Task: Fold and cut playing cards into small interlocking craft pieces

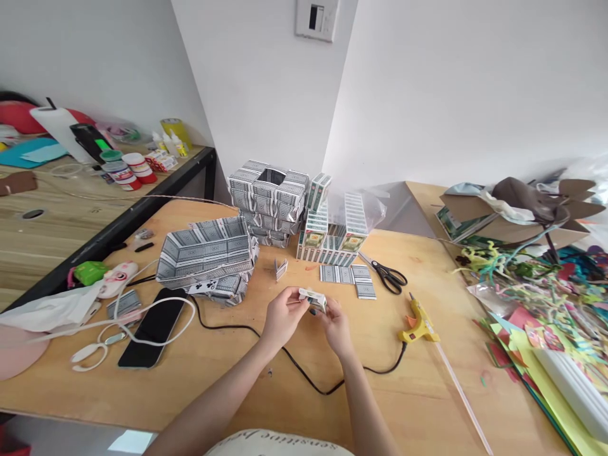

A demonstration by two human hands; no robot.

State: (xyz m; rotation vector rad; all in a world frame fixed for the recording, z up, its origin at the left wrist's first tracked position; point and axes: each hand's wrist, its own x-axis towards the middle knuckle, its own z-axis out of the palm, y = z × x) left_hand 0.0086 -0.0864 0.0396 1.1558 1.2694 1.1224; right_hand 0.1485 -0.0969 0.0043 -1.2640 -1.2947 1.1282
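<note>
Between both hands, above the middle of the table, is a small box of playing cards [313, 297], white at its near end. My left hand [285, 315] pinches its left end and my right hand [335, 323] grips its right end. Beyond the hands, several playing cards [351, 276] lie face down with patterned grey backs. A folded card [280, 269] stands on the table to the left of them. Stacked card boxes [327, 240] rise behind. To their left are a tall structure covered in cards [268, 196] and an open tray made of cards [204, 250].
Black scissors [389, 277] and a yellow glue gun [418, 324] with a clear glue stick lie on the right. Its black cord [308, 378] runs under my forearms. A phone [152, 329] and white cable are on the left. Coloured paper [527, 354] piles up far right.
</note>
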